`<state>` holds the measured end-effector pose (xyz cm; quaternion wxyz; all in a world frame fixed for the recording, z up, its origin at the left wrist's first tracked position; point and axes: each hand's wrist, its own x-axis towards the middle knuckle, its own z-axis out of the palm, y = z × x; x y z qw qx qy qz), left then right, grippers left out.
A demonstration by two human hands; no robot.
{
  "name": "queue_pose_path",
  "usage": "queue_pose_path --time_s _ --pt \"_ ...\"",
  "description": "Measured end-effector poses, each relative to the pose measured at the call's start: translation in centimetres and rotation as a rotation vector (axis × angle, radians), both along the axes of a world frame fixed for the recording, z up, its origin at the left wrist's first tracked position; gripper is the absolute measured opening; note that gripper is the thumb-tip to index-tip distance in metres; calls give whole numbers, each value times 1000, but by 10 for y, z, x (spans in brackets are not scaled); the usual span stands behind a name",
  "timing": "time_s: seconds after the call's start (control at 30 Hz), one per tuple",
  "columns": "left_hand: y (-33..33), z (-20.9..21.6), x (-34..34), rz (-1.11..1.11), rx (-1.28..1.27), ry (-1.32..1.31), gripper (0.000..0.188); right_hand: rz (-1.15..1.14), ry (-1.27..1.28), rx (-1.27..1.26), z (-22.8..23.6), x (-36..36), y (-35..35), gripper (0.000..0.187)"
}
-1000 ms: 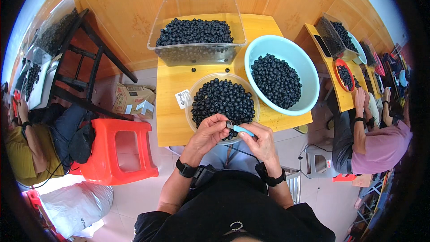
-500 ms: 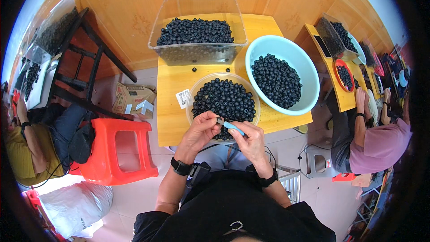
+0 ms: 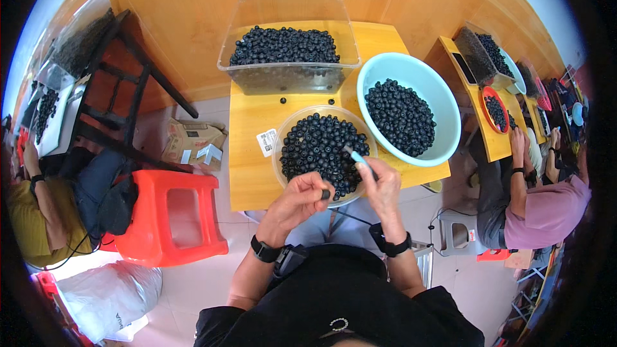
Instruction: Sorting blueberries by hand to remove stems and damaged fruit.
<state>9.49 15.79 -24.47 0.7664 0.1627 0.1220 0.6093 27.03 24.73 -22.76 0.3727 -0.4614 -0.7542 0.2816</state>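
Between the thumb and fingertips of my left hand [image 3: 294,204] is a small black bead-like piece [image 3: 326,194]. My right hand [image 3: 384,186] is closed round a small blue-handled tool [image 3: 364,162] with a short pale metal tip, pointing up and left over the heap. Both hands are at the near edge of a round clear tub [image 3: 277,170] heaped with black round pieces [image 3: 321,144], some showing holes. The tool and the held piece are apart.
A light blue basin [image 3: 455,130] of black pieces stands right of the tub. Behind is a clear rectangular bin [image 3: 289,80] of more pieces on the yellow table [image 3: 247,186]. A red stool [image 3: 144,218] stands left. Other people sit at both sides.
My hands have drawn apart. The tool has come away from the piece and swung to the right and up over the tub. My left hand has lowered slightly, still pinching a black piece.
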Motion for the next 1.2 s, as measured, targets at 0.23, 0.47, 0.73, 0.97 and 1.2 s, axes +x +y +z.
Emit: queue_pose_path --time_s 0.23,0.47,0.73,0.97,1.2 --pt "8 -4 -1 74 -140 -8 12 254 377 -454 24 -4 -18 21" --pt "12 0 4 54 -163 186 18 402 332 -409 28 -14 -22 23" --pt "6 -8 5 11 -132 145 22 456 485 -656 26 -9 -28 13" --pt "13 15 6 58 -195 375 22 212 248 -366 37 13 10 23" --pt "12 -8 -2 299 -272 813 13 -189 392 50 62 34 51 32"
